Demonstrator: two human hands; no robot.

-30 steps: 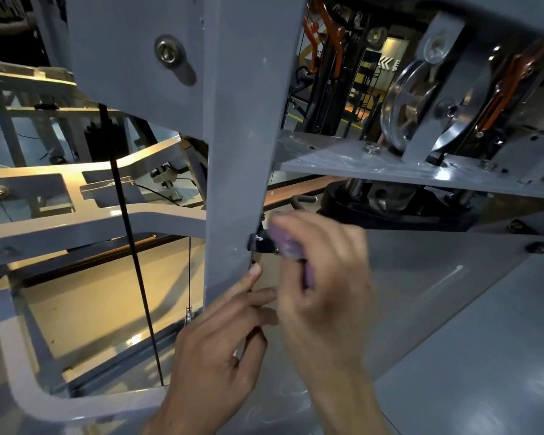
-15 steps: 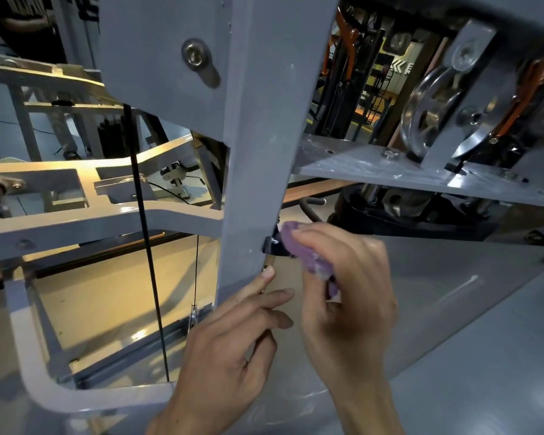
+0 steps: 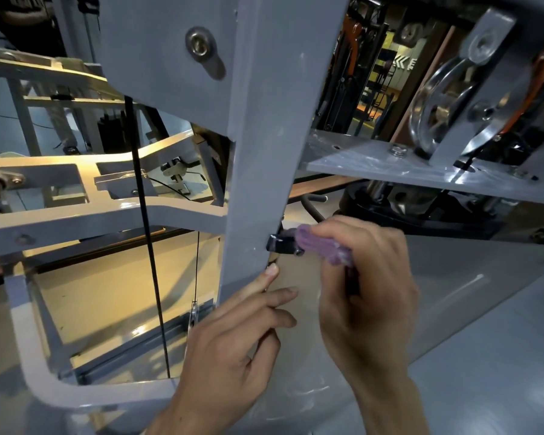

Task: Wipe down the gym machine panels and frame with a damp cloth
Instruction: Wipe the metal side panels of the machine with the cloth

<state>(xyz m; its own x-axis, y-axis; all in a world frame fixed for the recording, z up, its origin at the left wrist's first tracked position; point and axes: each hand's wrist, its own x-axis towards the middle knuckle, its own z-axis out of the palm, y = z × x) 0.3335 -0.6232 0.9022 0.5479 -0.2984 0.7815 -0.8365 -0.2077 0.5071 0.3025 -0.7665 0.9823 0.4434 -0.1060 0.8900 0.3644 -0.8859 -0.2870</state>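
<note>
Both hands barely shifted vs 0.5 s ago. R hand (image 3: 363, 287) clenched on purple cloth (image 3: 322, 246), pressing it to black bracket (image 3: 280, 243) at grey upright (image 3: 264, 158) edge. L hand (image 3: 233, 346) at 7 o'clock of cloth, fingers straight, index tip touching upright.

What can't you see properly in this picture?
All in the head view:
- Purple cloth: mostly hidden inside the right hand.
- Black clip: its right end is covered by the cloth.
- Left hand: wrist cut off by the bottom edge.
- Gym background: too dark and small.
</note>
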